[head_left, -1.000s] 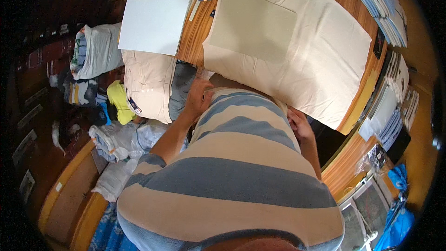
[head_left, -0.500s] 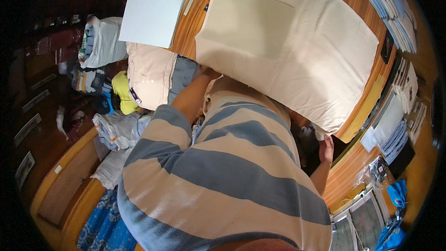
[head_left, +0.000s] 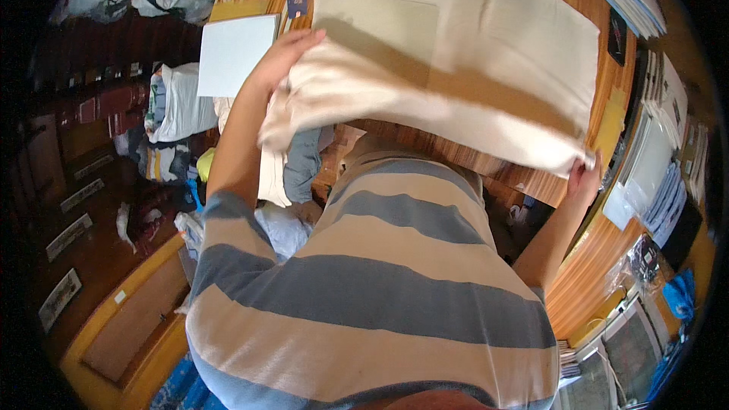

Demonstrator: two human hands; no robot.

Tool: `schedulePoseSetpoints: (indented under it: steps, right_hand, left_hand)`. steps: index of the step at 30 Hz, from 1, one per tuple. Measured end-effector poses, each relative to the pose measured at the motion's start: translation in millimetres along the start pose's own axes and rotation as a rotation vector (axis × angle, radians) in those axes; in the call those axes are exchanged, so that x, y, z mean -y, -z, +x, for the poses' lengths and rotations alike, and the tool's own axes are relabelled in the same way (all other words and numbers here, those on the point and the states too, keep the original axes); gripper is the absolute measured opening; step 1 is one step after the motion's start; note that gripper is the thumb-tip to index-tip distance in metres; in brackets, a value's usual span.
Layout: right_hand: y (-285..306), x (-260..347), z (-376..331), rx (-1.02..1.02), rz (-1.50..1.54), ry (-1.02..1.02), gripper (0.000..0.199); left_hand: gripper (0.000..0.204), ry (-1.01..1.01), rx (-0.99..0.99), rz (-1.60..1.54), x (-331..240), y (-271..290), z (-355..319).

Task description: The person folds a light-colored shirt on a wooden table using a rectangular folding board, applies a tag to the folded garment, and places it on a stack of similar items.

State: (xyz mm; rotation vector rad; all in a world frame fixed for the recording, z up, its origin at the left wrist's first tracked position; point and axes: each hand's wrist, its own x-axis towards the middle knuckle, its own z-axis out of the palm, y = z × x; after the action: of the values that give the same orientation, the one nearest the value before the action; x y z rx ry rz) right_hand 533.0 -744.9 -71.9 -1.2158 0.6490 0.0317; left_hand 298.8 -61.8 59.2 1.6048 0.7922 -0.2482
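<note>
A large cream cloth [head_left: 524, 38] lies spread over the wooden table [head_left: 463, 144], its near part raised and slightly blurred. On the cloth's left half rests a thin, pale greenish rectangular sheet [head_left: 364, 19], partly covered by the raised part. My left hand [head_left: 292, 53] grips the bunched left side of the cloth near that sheet. At the near right corner, my right hand [head_left: 583, 178] pinches the cloth's edge between thumb and fingers.
White sheets [head_left: 237, 57] are stacked at the left table edge, near dark blue tags [head_left: 297, 0]. A black phone [head_left: 616, 36] lies by the right edge. Packed folded garments [head_left: 661, 190] are piled at right. Grey cloth [head_left: 302, 171] hangs beside my left arm.
My left hand has come up from below the table edge and moved left, lifting the cloth's near side. My right hand has moved up and right with the corner.
</note>
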Motion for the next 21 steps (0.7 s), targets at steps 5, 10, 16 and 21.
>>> schedulePoseSetpoints:
  steps: [5, 10, 16, 21]
  right_hand:
    - [-86, -5, 12, 0.013, -0.086, 0.019, 0.032]
    - [-166, -26, -63, 0.138, -0.813, 0.849, 0.025]
    - [-341, -104, -138, 0.971, -1.383, 1.106, 0.022]
    - [-381, -118, -121, 0.885, -1.538, 1.149, 0.023]
  left_hand:
    - [0.048, -0.011, -0.229, 0.697, -23, -28, 88]
    - [0.023, -0.853, -0.413, 0.781, -15, -104, 114]
    - [0.04, -1.036, -0.173, 0.66, 10, -173, 163]
    - [0.039, -0.949, -0.149, 0.518, -7, -174, 148]
